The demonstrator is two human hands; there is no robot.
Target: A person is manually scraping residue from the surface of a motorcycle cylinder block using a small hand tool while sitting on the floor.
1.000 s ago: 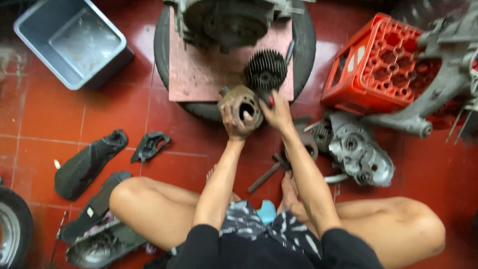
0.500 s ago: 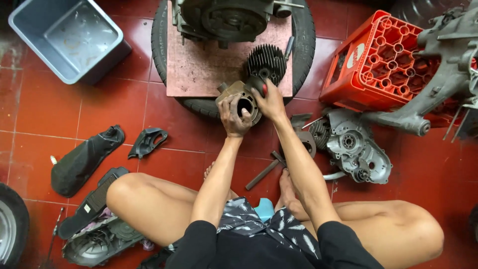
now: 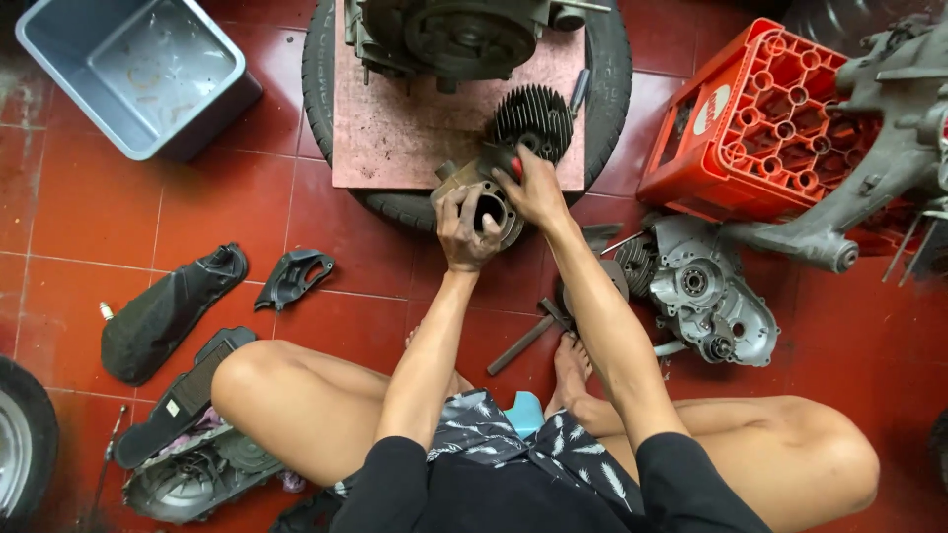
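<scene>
I sit cross-legged on a red tiled floor. My left hand [image 3: 462,229] grips a rusty metal engine cylinder [image 3: 491,203] with a round bore, holding it above the edge of a tyre [image 3: 318,79]. My right hand [image 3: 535,188] rests on the cylinder's upper right side, fingers closed against it, a small red thing at the fingertips. Just beyond lies a black finned cylinder head [image 3: 533,120] on a pinkish board [image 3: 385,128] laid over the tyre. An engine block [image 3: 459,35] stands at the far end of the board.
A grey plastic tub [image 3: 138,74] sits far left. A red crate [image 3: 760,128] and a grey engine casing [image 3: 706,286] are to the right, and a hammer [image 3: 523,336] lies by my feet. Black plastic covers [image 3: 163,316] lie on the left.
Both hands have kept hold of the cylinder and turned it slightly; my right hand has shifted up to its top right edge. The view has drifted a little.
</scene>
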